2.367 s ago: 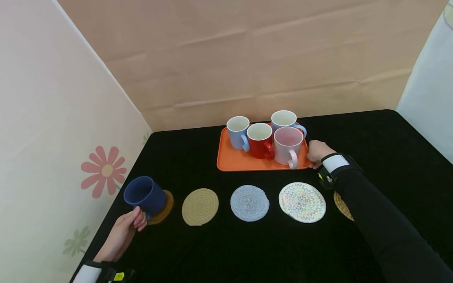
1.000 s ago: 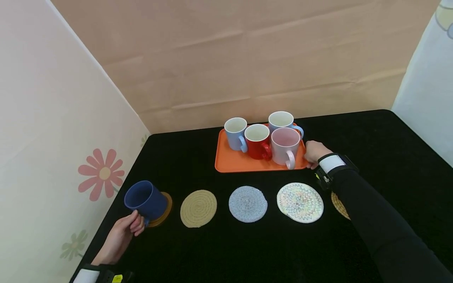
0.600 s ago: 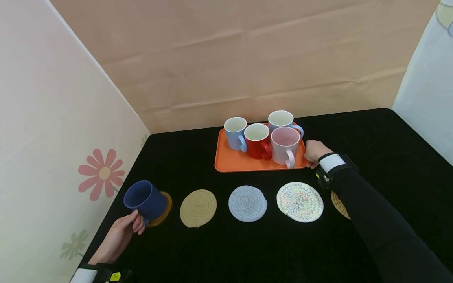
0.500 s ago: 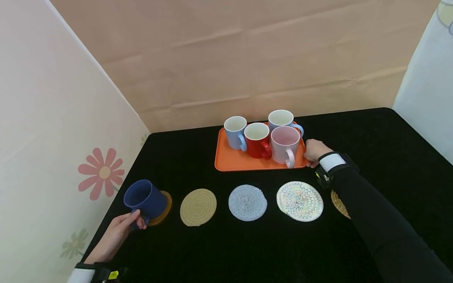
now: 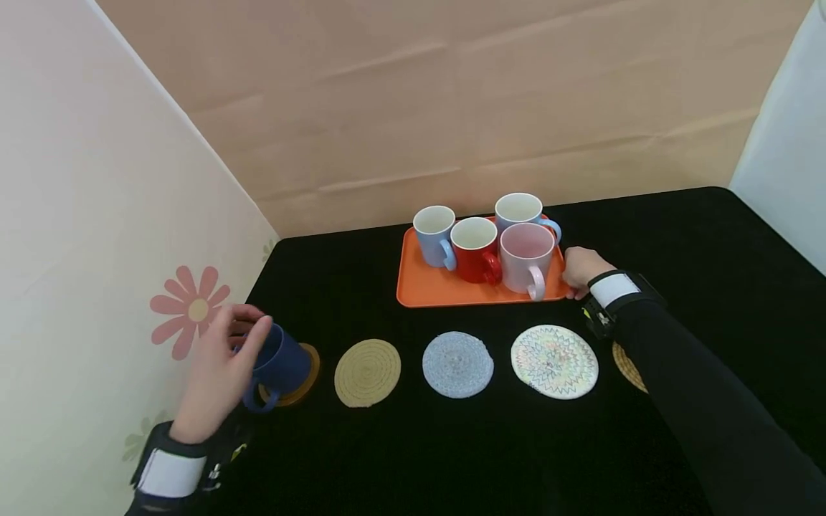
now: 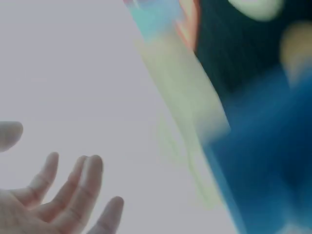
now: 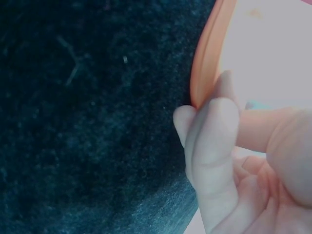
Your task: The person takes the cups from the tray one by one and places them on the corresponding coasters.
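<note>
A dark blue mug stands on a brown round coaster at the table's left, its handle toward me. My left hand is beside and above its rim, fingers parted and holding nothing. In the left wrist view the fingers spread loosely, apart from the blurred mug. At the back, my right hand pinches the near right corner of an orange tray; the right wrist view shows fingertips and thumb on its edge. On the tray stand a light blue mug, a red mug, a pink mug and another light blue mug.
Right of the mug lie a tan coaster, a pale blue coaster and a white patterned coaster. My right sleeve partly covers a woven coaster. A flowered wall borders the table's left edge.
My left hand has let go of the dark blue mug's handle and risen up and away from it. The mug stays on the brown coaster. My right hand keeps its hold on the tray.
</note>
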The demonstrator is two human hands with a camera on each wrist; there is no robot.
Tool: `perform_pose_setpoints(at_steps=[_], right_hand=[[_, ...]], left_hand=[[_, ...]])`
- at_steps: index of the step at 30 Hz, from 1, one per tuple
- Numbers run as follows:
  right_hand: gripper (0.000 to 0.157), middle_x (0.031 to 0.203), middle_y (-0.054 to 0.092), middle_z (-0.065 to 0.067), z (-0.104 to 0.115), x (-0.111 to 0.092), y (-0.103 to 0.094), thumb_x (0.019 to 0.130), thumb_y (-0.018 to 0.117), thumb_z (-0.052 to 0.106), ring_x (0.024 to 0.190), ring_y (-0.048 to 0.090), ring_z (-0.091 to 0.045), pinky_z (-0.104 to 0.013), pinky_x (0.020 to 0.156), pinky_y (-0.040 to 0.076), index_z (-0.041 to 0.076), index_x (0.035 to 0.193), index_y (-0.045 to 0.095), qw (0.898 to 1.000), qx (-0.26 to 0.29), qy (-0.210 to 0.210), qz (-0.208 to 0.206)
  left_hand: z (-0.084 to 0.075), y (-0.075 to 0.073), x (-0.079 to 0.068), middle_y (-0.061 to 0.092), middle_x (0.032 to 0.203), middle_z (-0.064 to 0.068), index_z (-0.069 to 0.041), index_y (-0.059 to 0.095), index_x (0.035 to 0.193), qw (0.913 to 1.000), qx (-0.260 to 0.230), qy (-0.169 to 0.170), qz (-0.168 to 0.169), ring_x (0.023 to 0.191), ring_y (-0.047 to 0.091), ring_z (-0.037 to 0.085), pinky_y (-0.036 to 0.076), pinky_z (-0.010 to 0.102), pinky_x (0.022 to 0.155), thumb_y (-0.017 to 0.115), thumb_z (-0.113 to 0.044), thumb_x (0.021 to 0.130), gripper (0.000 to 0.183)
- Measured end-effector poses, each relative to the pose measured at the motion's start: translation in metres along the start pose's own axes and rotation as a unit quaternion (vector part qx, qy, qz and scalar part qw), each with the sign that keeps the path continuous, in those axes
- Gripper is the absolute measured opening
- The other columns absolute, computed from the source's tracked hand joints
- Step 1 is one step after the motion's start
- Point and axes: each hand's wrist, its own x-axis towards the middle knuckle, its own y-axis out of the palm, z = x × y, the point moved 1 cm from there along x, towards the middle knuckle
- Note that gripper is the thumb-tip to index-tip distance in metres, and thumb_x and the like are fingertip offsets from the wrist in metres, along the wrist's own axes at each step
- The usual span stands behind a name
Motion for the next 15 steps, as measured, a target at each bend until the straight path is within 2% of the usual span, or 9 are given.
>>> perform_pose_setpoints(at_steps=[2, 4, 7, 9, 11, 15], right_hand=[[0.013, 0.063, 0.057, -0.017, 0.001, 0.000, -0.001, 0.093, 0.045, -0.008, 0.047, 0.059, -0.017, -0.028, 0.050, 0.053, -0.016, 0.102, 0.041, 1.000, 0.000, 0.001, -0.004], [0.013, 0.063, 0.057, -0.017, 0.001, -0.001, -0.002, 0.093, 0.045, -0.008, 0.047, 0.058, -0.017, -0.028, 0.050, 0.053, -0.016, 0.102, 0.041, 1.000, 0.001, 0.003, -0.005], [0.014, 0.064, 0.057, -0.017, 0.002, -0.001, -0.001, 0.093, 0.045, -0.007, 0.047, 0.059, -0.017, -0.028, 0.050, 0.053, -0.016, 0.103, 0.041, 1.000, 0.004, 0.005, -0.004], [0.015, 0.065, 0.057, -0.017, 0.003, -0.001, -0.001, 0.093, 0.045, -0.006, 0.047, 0.059, -0.017, -0.029, 0.050, 0.053, -0.016, 0.105, 0.041, 1.000, 0.007, 0.008, -0.003], [0.015, 0.065, 0.057, -0.018, 0.004, -0.001, -0.001, 0.093, 0.045, -0.006, 0.047, 0.059, -0.017, -0.029, 0.050, 0.053, -0.016, 0.104, 0.041, 1.000, 0.005, 0.009, -0.002], [0.015, 0.065, 0.057, -0.017, 0.004, -0.001, -0.001, 0.093, 0.045, -0.006, 0.047, 0.059, -0.017, -0.028, 0.050, 0.053, -0.016, 0.104, 0.042, 1.000, 0.003, 0.011, -0.002]], left_hand=[[-0.016, 0.022, 0.013, 0.061, 0.102, 0.009, -0.003, 0.055, 0.111, 0.9970, -0.058, 0.028, 0.041, 0.089, 0.059, 0.019, 0.045, 0.016, 0.075, 0.055, -0.024, 0.100, 0.024], [-0.029, 0.049, 0.027, 0.062, 0.102, 0.008, -0.004, 0.057, 0.110, 0.9873, -0.120, 0.040, 0.096, 0.089, 0.060, 0.017, 0.049, 0.024, 0.077, 0.055, -0.024, 0.101, 0.022], [-0.046, 0.091, 0.048, 0.061, 0.105, 0.012, -0.004, 0.057, 0.113, 0.9610, -0.211, 0.026, 0.177, 0.094, 0.061, 0.023, 0.050, 0.036, 0.081, 0.053, -0.026, 0.101, 0.024], [-0.057, 0.118, 0.062, 0.059, 0.110, 0.018, -0.002, 0.055, 0.117, 0.9417, -0.262, -0.001, 0.211, 0.100, 0.060, 0.029, 0.050, 0.043, 0.086, 0.052, -0.025, 0.102, 0.027], [-0.068, 0.143, 0.076, 0.057, 0.115, 0.020, -0.001, 0.053, 0.120, 0.9261, -0.298, -0.039, 0.228, 0.105, 0.057, 0.033, 0.049, 0.046, 0.089, 0.050, -0.025, 0.103, 0.030], [-0.085, 0.184, 0.100, 0.053, 0.124, 0.018, -0.002, 0.049, 0.125, 0.9021, -0.346, -0.136, 0.219, 0.114, 0.054, 0.034, 0.047, 0.046, 0.093, 0.050, -0.026, 0.103, 0.033]])
